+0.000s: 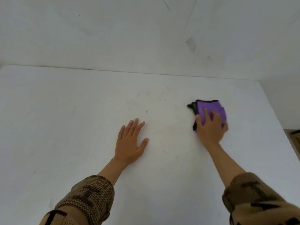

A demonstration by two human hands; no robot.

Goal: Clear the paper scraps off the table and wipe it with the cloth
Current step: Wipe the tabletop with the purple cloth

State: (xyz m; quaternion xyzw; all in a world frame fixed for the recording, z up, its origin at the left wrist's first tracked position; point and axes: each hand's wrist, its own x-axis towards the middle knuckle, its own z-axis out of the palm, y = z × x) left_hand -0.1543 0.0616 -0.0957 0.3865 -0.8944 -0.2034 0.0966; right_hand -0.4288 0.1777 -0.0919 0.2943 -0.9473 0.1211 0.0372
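Note:
A purple cloth (209, 108) with a black edge lies bunched on the white table (65, 111), right of the middle. My right hand (211, 127) presses down on the cloth with spread fingers, covering its near half. My left hand (131, 140) lies flat on the bare tabletop near the middle, fingers straight and together, thumb out to the right, holding nothing. No paper scraps show on the table; only a few small dark specks (146, 111) mark the surface.
A white wall (113, 30) with grey smudges rises right behind the table's far edge. The table's right edge runs down the right side, with a brown cardboard box (295, 137) just beyond it.

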